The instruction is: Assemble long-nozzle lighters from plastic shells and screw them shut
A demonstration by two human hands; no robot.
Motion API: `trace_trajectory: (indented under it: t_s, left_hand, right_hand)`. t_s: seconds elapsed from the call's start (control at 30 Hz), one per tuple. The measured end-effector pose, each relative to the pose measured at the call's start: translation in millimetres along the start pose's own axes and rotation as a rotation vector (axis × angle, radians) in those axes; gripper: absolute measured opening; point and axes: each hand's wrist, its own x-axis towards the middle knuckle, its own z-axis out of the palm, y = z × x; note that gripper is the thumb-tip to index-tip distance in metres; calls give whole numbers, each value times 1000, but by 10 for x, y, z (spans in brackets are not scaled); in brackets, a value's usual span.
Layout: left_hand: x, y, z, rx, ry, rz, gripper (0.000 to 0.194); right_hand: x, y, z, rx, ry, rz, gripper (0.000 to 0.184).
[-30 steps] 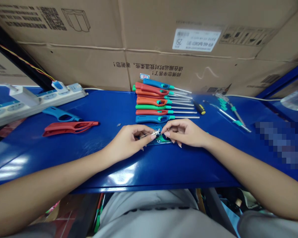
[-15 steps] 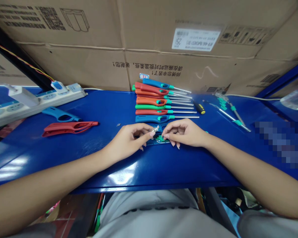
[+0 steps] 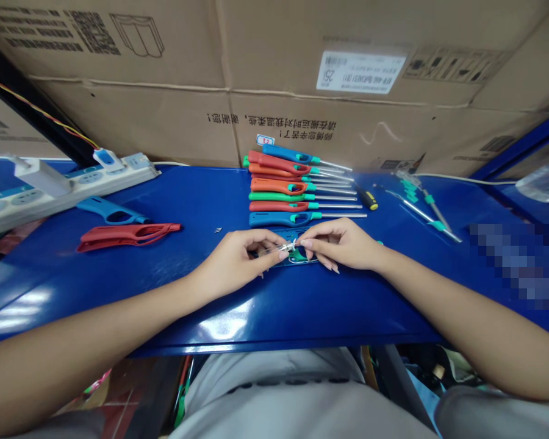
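My left hand [image 3: 238, 259] and my right hand [image 3: 341, 244] meet at the middle of the blue table [image 3: 187, 292]. My left thumb and forefinger pinch a small clear part with a metal tip [image 3: 280, 248]. My right fingertips pinch its other end, over a blue lighter shell with a green piece [image 3: 299, 257] that lies flat under both hands. Just behind my hands lies a row of several long-nosed lighters [image 3: 286, 186], red, orange, green and blue, with their metal tubes pointing right.
A red shell [image 3: 125, 235] and a blue shell [image 3: 110, 212] lie at the left, near a white power strip [image 3: 68, 183]. A yellow-handled screwdriver [image 3: 368, 198] and loose metal tubes with green collars [image 3: 427, 210] lie at the right. Cardboard boxes [image 3: 274, 79] wall the back.
The small clear part, tipped up half a second ago, now lies level between both hands. My right fingers have closed on its tip. My arms have hardly moved.
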Motion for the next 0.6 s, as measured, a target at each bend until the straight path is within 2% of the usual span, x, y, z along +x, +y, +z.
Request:
trace_trajectory:
  t_s: [0.6]
  left_hand:
    - [0, -19, 2, 10, 0, 26, 29]
  right_hand:
    - [1, -4, 17, 10, 2, 18, 33]
